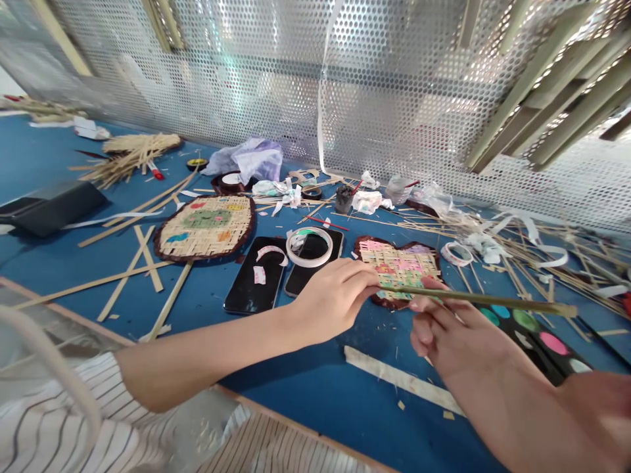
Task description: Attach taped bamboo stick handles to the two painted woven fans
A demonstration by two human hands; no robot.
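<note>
My left hand (335, 299) pinches the near end of a thin bamboo strip (483, 299) just above a small woven bamboo mat (399, 270). That mat has pastel painted patches and a dark red rim. My right hand (458, 335) grips the same strip from below, at the mat's right edge. A larger woven mat (204, 226) with coloured patches lies to the left. Two black smartphones (254, 274) (314, 253) sit between the mats, with a roll of clear tape (309, 247) resting on them.
The blue worktable (315, 420) is strewn with loose bamboo strips, offcuts and white ribbon. A watercolour palette (537, 335) lies under my right hand. A black case (52, 207), a plastic bag (246, 161) and a perforated metal screen (246, 72) stand around the table.
</note>
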